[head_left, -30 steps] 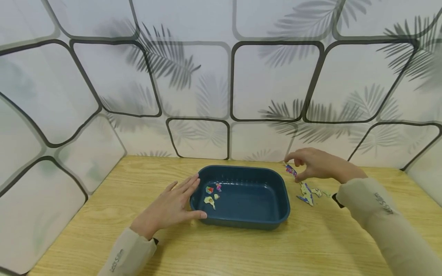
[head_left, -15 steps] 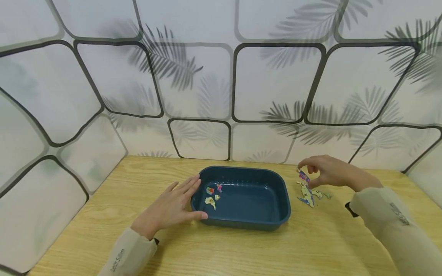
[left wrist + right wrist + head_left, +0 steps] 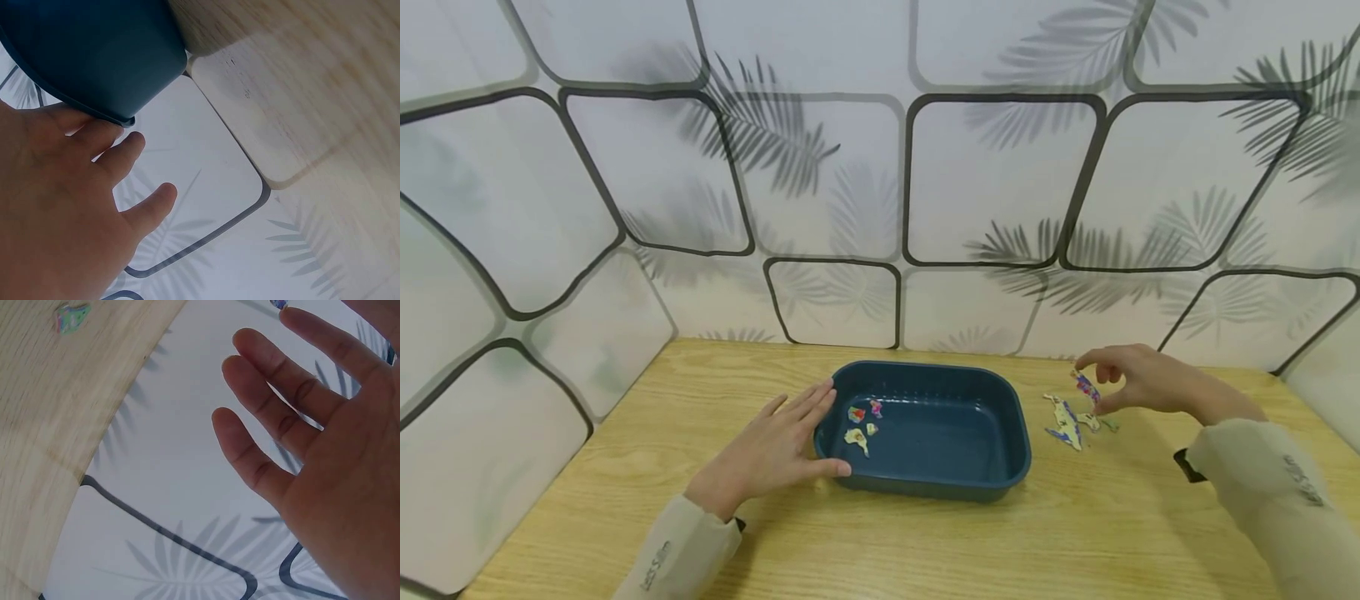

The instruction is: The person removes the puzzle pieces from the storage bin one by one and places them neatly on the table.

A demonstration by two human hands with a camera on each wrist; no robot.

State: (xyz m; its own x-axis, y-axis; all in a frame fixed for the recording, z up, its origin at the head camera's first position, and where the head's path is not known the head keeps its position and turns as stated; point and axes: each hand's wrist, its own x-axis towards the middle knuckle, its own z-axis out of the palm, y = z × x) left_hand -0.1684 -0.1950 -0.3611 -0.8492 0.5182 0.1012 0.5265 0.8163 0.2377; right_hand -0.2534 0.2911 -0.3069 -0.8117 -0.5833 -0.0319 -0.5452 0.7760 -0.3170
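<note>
A dark blue rectangular tray (image 3: pixel 940 437) stands on the wooden table. My left hand (image 3: pixel 778 454) rests against its left end, fingers spread along the rim and thumb at the front side. In the left wrist view the fingertips meet the tray's rim (image 3: pixel 94 112). My right hand (image 3: pixel 1142 383) pinches a thin, irregular blue-and-pink cutout (image 3: pixel 1086 388) between thumb and index finger, above the table right of the tray. Only a tip of that cutout (image 3: pixel 279 303) shows in the right wrist view, where the other fingers extend loosely.
Several small colourful cutouts, among them a cream one (image 3: pixel 857 439), lie in the tray's left part. Right of the tray lie a larger cream-and-blue cutout (image 3: pixel 1066 422), a small pale one (image 3: pixel 1088 422) and a greenish one (image 3: pixel 70 319). A patterned wall (image 3: pixel 970 308) backs the table.
My right hand has moved right with the pinched cutout, away from the tray and past the larger cream-and-blue cutout. The left hand and tray stay put.
</note>
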